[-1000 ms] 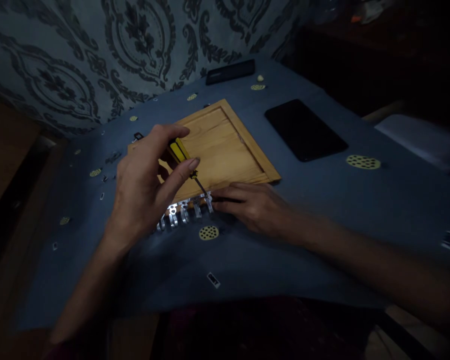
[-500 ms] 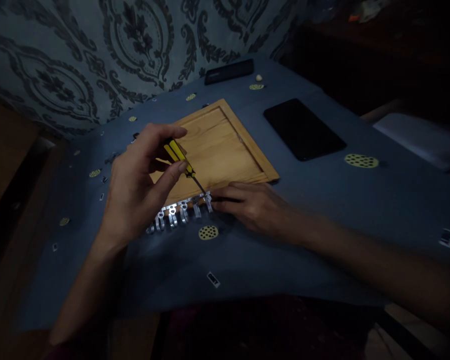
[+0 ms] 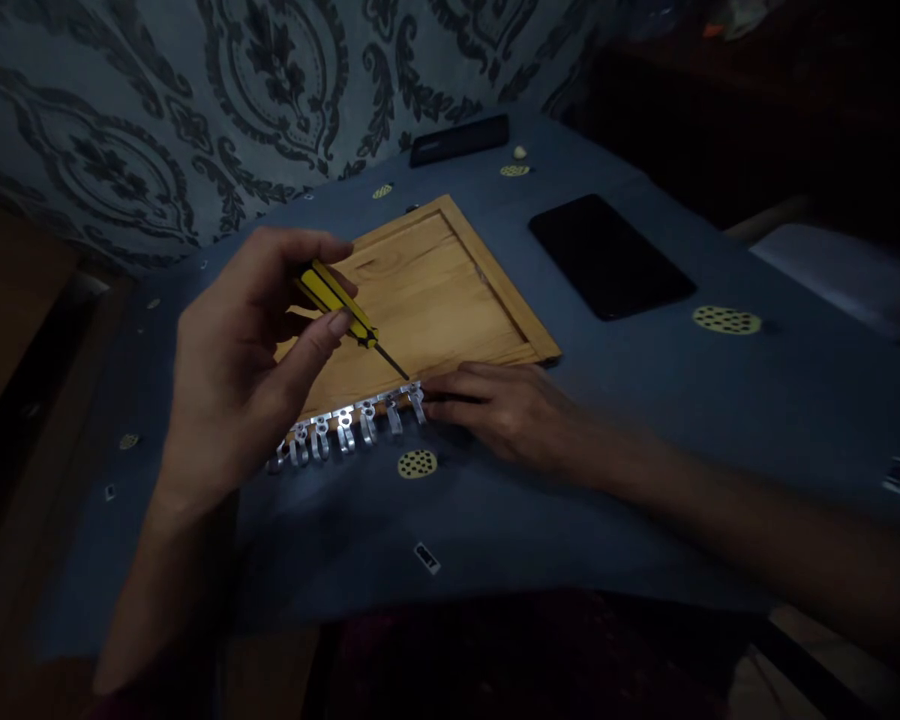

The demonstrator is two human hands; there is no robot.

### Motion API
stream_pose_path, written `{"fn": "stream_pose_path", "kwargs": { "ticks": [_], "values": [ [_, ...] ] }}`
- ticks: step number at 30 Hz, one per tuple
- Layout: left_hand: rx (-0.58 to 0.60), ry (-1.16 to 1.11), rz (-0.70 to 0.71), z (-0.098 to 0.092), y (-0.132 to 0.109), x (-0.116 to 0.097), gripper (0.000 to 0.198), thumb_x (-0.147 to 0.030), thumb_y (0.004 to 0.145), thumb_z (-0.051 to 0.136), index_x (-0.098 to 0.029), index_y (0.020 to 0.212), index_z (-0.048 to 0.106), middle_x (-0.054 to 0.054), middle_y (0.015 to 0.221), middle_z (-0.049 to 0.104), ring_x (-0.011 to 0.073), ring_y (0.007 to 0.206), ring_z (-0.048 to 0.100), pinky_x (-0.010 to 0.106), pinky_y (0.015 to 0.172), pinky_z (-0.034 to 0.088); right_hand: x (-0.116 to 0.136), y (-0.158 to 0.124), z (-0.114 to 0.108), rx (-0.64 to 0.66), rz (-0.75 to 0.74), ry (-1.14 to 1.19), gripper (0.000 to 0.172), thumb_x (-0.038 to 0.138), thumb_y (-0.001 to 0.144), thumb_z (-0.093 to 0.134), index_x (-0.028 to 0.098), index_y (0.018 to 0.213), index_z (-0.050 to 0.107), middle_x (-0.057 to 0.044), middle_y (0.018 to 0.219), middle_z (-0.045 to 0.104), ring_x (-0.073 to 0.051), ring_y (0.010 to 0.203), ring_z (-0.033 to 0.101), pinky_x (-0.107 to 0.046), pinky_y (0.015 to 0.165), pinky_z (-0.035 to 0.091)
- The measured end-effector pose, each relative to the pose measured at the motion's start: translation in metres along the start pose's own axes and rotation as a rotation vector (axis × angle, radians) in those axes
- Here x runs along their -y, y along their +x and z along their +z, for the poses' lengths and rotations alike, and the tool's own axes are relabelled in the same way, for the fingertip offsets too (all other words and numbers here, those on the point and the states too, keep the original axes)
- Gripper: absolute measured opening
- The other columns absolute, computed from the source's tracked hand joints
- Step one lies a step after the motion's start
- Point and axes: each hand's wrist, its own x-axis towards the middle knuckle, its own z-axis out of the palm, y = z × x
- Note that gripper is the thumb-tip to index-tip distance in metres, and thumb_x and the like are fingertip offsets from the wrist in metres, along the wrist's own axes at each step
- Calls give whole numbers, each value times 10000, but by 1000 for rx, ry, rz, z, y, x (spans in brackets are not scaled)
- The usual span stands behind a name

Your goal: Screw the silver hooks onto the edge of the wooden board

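A yellow and black screwdriver is in my left hand, its handle between thumb and fingers. The shaft slants down to the right, its tip close to the right end of a metal hook strip. That strip, with several shiny hooks, runs along the near edge of a framed wooden board. My right hand rests at the board's near right edge, its fingertips closed at the strip's last hook; it cannot be made out whether they touch the hook or hold something small.
A blue patterned cloth covers the table. A black tablet-like slab lies right of the board, and a dark phone behind it, with a small pale object nearby. A patterned wall covering stands behind.
My left hand has moved left and tilted the screwdriver lower, its tip backing slightly away from the last hook. My right hand has stayed in place.
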Motion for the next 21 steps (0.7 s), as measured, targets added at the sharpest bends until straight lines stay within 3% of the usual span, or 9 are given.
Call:
{"fn": "stream_pose_path", "kwargs": {
  "ticks": [6, 21],
  "values": [
    [76, -10, -49, 3, -3, -2, 360, -128, 899, 715, -290, 1216, 667, 30, 1094, 683, 217, 1003, 683, 388, 814, 607, -2, -1, 1, 13, -12, -13, 334, 34, 957, 520, 168, 1188, 720, -86, 1231, 745, -215, 1030, 713, -333, 742, 605],
    [107, -6, -100, 6, -3, -4, 290, -211, 927, 710, -288, 1200, 649, 33, 1140, 687, 217, 1020, 687, 372, 842, 617, -1, 0, 2, -14, -26, -7, 319, 37, 965, 512, 159, 1181, 714, -93, 1219, 747, -221, 1037, 719, -339, 751, 615]
  ]
}}
